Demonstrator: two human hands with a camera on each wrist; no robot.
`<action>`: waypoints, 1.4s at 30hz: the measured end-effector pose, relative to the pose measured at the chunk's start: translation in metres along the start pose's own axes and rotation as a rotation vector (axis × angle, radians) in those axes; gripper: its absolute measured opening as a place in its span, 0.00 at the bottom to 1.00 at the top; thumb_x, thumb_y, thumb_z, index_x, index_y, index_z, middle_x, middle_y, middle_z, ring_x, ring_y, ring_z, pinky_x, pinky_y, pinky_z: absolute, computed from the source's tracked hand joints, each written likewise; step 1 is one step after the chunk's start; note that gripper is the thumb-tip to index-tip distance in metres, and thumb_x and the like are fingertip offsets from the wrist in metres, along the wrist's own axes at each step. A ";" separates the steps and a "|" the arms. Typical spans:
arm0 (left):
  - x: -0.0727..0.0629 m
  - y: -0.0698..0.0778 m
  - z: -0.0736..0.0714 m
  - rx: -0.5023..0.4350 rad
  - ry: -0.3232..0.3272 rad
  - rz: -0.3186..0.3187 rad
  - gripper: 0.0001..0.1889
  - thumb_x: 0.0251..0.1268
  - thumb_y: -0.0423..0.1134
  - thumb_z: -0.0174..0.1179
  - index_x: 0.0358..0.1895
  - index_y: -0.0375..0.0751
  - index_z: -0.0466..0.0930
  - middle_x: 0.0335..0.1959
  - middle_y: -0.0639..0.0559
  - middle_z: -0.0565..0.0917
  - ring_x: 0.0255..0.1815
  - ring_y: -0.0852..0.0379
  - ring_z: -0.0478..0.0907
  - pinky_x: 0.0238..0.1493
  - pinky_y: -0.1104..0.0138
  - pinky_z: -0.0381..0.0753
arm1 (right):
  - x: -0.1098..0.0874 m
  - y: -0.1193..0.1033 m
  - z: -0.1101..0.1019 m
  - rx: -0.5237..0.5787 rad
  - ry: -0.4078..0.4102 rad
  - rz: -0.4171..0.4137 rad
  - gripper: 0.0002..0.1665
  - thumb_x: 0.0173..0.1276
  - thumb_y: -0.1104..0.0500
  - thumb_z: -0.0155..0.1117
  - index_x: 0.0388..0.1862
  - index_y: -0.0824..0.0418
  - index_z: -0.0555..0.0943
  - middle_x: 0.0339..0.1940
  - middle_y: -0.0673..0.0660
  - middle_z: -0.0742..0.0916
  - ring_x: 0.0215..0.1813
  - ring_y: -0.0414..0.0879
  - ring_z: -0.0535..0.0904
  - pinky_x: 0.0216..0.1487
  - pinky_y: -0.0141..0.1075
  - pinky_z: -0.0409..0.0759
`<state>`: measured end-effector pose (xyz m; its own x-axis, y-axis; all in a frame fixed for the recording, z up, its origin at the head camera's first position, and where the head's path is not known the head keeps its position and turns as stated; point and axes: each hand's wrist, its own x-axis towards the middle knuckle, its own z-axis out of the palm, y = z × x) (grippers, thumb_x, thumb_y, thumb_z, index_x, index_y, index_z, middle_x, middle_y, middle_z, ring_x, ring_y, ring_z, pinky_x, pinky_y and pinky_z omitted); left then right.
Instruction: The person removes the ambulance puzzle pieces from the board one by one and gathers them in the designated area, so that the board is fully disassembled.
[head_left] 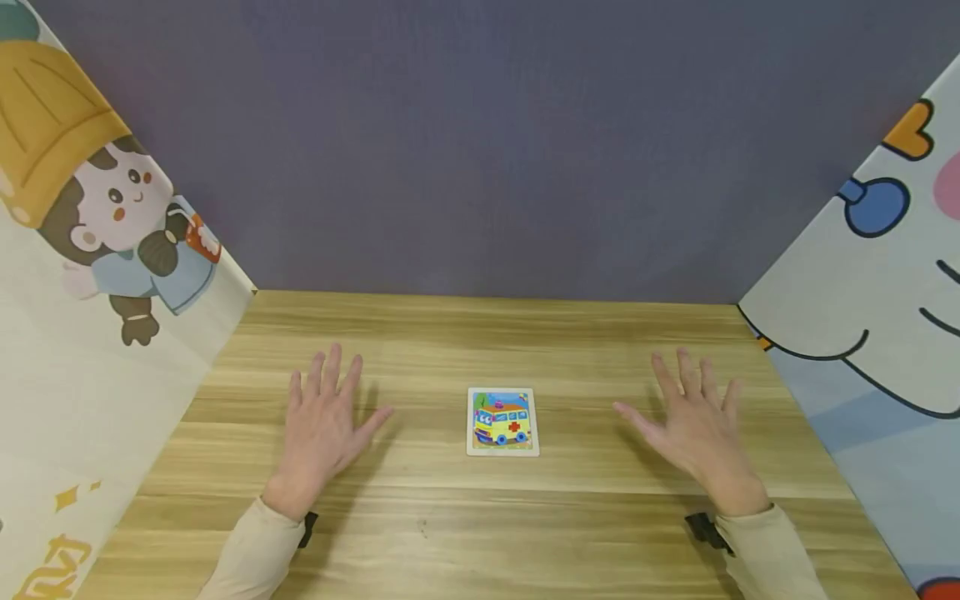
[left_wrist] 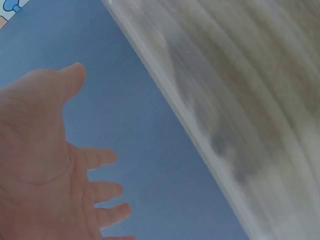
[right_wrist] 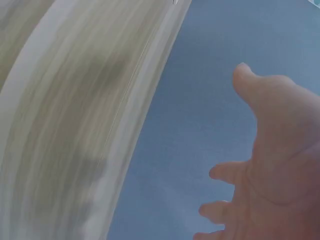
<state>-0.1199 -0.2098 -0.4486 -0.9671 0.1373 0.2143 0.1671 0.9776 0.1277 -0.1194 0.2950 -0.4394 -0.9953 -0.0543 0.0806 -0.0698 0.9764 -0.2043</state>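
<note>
A small square picture card point(head_left: 502, 422) with a white border lies on the wooden table, showing a yellow ambulance with a red cross. To its left, my left hand point(head_left: 322, 425) hovers over the table with fingers spread and palm down. My right hand point(head_left: 693, 429) is held the same way on the card's other side, fingers apart. Neither hand touches the card. In the left wrist view the left palm point(left_wrist: 37, 155) is bare, its thumb and fingers extended. The right palm point(right_wrist: 285, 165) is likewise bare in the right wrist view.
The wood-grain table point(head_left: 480, 533) meets a dark blue-grey panel point(head_left: 480, 150) at the back. A cartoon-printed wall point(head_left: 82, 383) stands at the left, and another printed wall point(head_left: 847, 292) at the right. Dark straps point(head_left: 707, 532) show near the sleeve cuffs.
</note>
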 end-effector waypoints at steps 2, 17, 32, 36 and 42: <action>0.000 0.001 0.002 -0.019 -0.024 0.015 0.49 0.72 0.69 0.58 0.84 0.37 0.60 0.87 0.29 0.53 0.85 0.26 0.52 0.83 0.29 0.51 | 0.002 -0.002 0.001 0.038 -0.002 -0.018 0.60 0.75 0.23 0.54 0.90 0.56 0.49 0.89 0.74 0.49 0.85 0.82 0.44 0.75 0.85 0.34; 0.003 0.039 0.023 -0.322 -0.208 0.181 0.46 0.71 0.64 0.65 0.81 0.38 0.65 0.81 0.33 0.68 0.79 0.30 0.68 0.78 0.35 0.68 | 0.020 -0.032 0.030 0.246 -0.002 -0.210 0.34 0.77 0.46 0.68 0.73 0.64 0.78 0.73 0.70 0.81 0.73 0.71 0.76 0.73 0.67 0.75; 0.023 0.059 0.038 -0.438 -0.362 0.233 0.38 0.76 0.58 0.64 0.78 0.36 0.70 0.81 0.35 0.68 0.82 0.34 0.66 0.83 0.40 0.63 | 0.030 -0.085 0.047 0.401 -0.083 -0.322 0.20 0.74 0.53 0.73 0.60 0.60 0.87 0.52 0.55 0.92 0.45 0.43 0.88 0.48 0.42 0.90; 0.030 0.065 0.041 -0.399 -0.364 0.248 0.39 0.75 0.59 0.64 0.77 0.34 0.70 0.81 0.35 0.68 0.82 0.34 0.66 0.84 0.41 0.63 | 0.032 -0.095 0.051 0.387 -0.146 -0.345 0.19 0.76 0.50 0.71 0.60 0.56 0.88 0.51 0.51 0.93 0.45 0.38 0.87 0.48 0.38 0.88; 0.038 0.075 0.042 -0.384 -0.406 0.257 0.45 0.71 0.62 0.66 0.79 0.33 0.68 0.83 0.37 0.66 0.84 0.36 0.62 0.86 0.44 0.60 | 0.034 -0.102 0.055 0.354 -0.218 -0.360 0.19 0.77 0.49 0.70 0.59 0.57 0.89 0.55 0.52 0.92 0.49 0.41 0.85 0.54 0.43 0.87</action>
<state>-0.1525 -0.1250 -0.4717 -0.8701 0.4842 -0.0922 0.3883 0.7885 0.4770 -0.1502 0.1816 -0.4696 -0.8928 -0.4503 0.0097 -0.3892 0.7604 -0.5199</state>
